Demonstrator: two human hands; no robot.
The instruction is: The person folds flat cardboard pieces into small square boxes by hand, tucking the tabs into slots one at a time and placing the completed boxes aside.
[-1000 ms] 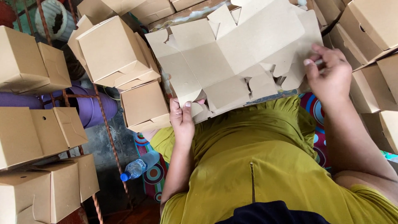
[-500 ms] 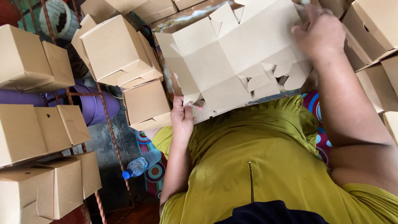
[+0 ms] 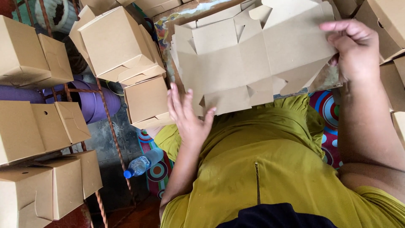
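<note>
- The flat blank (image 3: 253, 59), one die-cut sheet of brown card, lies spread above the lap of the green dress (image 3: 261, 160), its long axis running left to right between the two hands.
- The right hand (image 3: 356, 55) is at the blank's right end; its fingers curl over the top corner there and pinch the card, thumb hidden behind.
- The left hand (image 3: 187, 116) lies at the blank's lower left edge, palm open, fingers spread flat, touching the card's underside but gripping nothing.
- The blank runs rightward and up from the left hand; the left hand is nearer the bottom flaps (image 3: 249, 90), the right nearer the top ones.
- Folded boxes (image 3: 118, 42) left of the blank: about seven that can be counted, stacked in loose groups. More boxes sit right of the blank, cut by the frame edge; their count cannot be told.
- One bottle (image 3: 141, 164) with a blue cap lies below-left of the blank, on the floor.
- One purple roll (image 3: 95, 101) sits left of the blank, among the boxes.
</note>
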